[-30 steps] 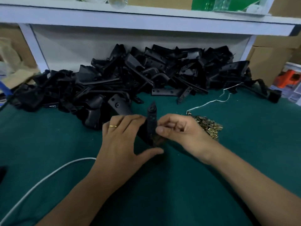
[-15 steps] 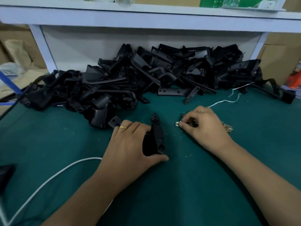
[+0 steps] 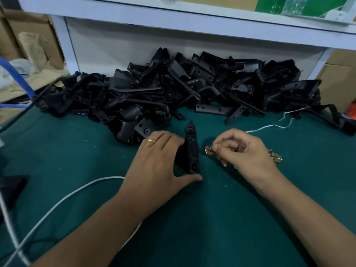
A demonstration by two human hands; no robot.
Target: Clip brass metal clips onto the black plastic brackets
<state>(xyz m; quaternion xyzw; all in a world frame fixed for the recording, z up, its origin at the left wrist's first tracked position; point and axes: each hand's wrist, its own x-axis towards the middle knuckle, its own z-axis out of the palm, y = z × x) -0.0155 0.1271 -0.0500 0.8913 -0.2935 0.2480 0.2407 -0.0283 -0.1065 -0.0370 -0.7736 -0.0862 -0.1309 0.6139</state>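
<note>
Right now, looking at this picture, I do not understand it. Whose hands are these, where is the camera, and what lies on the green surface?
The camera sits on a person's head and looks down at their own two hands. The left hand holds one black plastic bracket standing on the green mat. The right hand pinches a small brass clip. More brass clips lie beside that wrist. Behind is a pile of black brackets, under a white shelf. A white cable crosses the mat.

Green-covered worktop [image 3: 240,218], heap of black brackets [image 3: 173,93] along its far edge, small pile of brass clips [image 3: 275,157] just in front of the heap, white cable [image 3: 63,199] nearer the viewer.
</note>
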